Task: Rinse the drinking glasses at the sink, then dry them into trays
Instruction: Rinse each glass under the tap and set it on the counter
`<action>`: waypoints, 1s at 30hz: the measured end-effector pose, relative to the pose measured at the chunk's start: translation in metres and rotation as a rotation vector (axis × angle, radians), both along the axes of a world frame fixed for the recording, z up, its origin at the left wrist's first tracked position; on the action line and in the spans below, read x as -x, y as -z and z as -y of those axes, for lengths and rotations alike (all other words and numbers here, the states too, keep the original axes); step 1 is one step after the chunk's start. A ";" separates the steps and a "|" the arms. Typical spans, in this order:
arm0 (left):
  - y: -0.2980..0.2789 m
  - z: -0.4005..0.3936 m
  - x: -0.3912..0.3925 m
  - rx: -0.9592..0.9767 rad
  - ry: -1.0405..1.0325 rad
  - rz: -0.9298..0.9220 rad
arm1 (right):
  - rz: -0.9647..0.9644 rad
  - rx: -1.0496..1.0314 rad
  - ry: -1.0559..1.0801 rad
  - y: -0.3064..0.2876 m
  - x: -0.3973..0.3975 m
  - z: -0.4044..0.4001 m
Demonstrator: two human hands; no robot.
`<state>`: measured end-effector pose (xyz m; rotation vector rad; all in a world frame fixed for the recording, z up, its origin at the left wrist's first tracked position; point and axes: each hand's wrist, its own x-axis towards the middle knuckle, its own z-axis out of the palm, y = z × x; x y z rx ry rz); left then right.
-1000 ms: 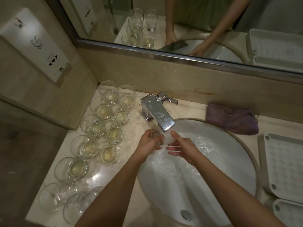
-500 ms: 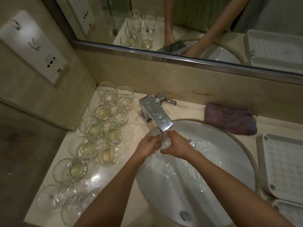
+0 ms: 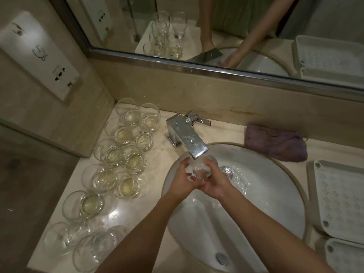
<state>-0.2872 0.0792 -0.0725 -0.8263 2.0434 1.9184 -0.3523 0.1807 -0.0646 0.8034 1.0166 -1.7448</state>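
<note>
Hands, left hand [image 3: 182,179] and right hand [image 3: 213,183], cup one glass [image 3: 201,168] between curled fingers right under the tap [image 3: 189,140] so water floods it.

A single wide-angle view is given, taken from head height and aimed forward and steeply down over the sink [image 3: 256,223] and the counter [image 3: 157,243] around it. Both forearms are seen entering from the bottom edge, so the scene is viewed at close range. The mirror [image 3: 236,36] along the top edge is caught obliquely, and straight lines near the borders are bent by the lens.
</note>
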 end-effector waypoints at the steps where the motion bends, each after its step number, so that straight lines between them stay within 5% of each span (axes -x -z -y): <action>1: -0.001 -0.001 0.001 0.012 -0.027 -0.005 | -0.005 -0.014 -0.036 0.000 0.000 -0.001; 6: -0.004 0.004 0.008 0.087 -0.098 -0.016 | -0.194 -0.266 -0.404 0.000 0.007 -0.015; 9: -0.002 0.010 0.013 0.148 -0.107 0.080 | -0.714 -0.720 -0.710 0.002 0.007 -0.026; 12: -0.005 0.012 0.018 0.185 -0.033 0.135 | -1.123 -0.666 -0.974 -0.001 0.009 -0.030; 14: -0.005 0.011 0.020 0.180 -0.013 0.134 | -1.151 -0.623 -1.048 -0.002 0.010 -0.026; 17: -0.007 0.017 0.022 0.080 0.027 0.094 | -1.122 -0.612 -0.889 0.001 0.010 -0.021; 22: -0.012 0.036 0.017 0.014 0.109 0.037 | -0.817 -0.422 -0.596 0.002 0.008 -0.025; 30: 0.001 0.042 -0.007 -0.182 -0.034 0.063 | -0.924 -0.463 -0.857 -0.013 0.020 -0.008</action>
